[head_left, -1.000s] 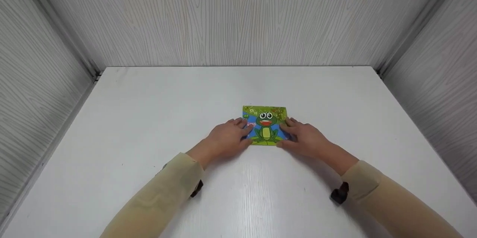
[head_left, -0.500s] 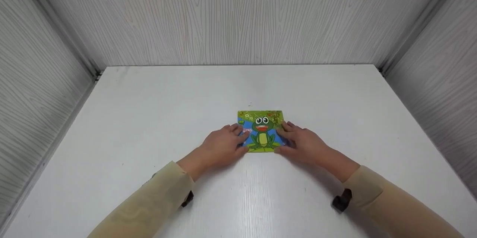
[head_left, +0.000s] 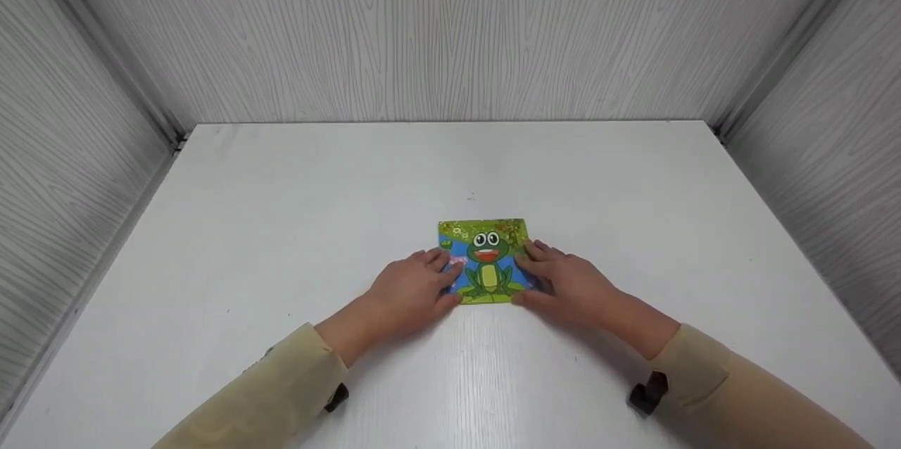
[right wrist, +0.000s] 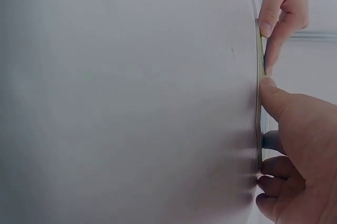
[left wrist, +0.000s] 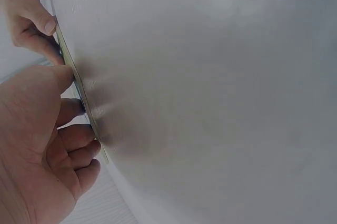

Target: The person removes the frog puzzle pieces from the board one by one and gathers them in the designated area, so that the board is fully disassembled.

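Note:
A small square picture board [head_left: 488, 276] with a cartoon frog on green and blue lies flat on the white table. My left hand [head_left: 415, 291] holds it by the left side, the thumb at the near corner and the index fingertip over the picture. On the right side my right hand [head_left: 571, 287] grips it in much the same way. Only the thin edge of the board [left wrist: 79, 84] shows in the left wrist view, with fingers of both hands along it. The right wrist view has the board's edge [right wrist: 258, 103] beside the right thumb.
The white table [head_left: 317, 188] reaches back to a pale wood-grain panel [head_left: 450, 34]. Similar panels stand at the left [head_left: 70, 83] and right [head_left: 816, 118]. Beige sleeves cover both forearms, and a dark device [head_left: 647, 393] sits at the right wrist.
Both hands and the frog picture board have slid together across the table toward me and slightly left. The hands keep the same hold on its sides.

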The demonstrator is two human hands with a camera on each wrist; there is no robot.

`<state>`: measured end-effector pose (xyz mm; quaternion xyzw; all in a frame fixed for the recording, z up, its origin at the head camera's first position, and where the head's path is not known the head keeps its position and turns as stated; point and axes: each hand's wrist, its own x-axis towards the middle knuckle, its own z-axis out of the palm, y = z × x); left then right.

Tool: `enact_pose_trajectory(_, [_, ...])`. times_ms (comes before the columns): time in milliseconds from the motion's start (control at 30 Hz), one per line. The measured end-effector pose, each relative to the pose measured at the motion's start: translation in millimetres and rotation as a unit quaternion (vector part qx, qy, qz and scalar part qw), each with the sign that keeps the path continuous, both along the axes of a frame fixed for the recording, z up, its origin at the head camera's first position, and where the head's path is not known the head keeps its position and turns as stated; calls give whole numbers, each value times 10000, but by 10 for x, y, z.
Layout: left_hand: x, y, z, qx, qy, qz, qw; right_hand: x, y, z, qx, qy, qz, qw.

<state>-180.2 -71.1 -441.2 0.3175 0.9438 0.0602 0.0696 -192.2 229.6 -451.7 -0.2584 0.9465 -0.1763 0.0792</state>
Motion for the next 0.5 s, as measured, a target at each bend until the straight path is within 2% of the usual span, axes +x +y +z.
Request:
enact_pose_trajectory(300, [100, -51, -14, -14, 93, -90, 9999, 95, -30, -13, 69, 159, 121, 9998])
enact_pose_trajectory(500, [169, -79, -21, 14, 12, -76, 10000, 163, -53, -7, 82, 167, 216, 9996])
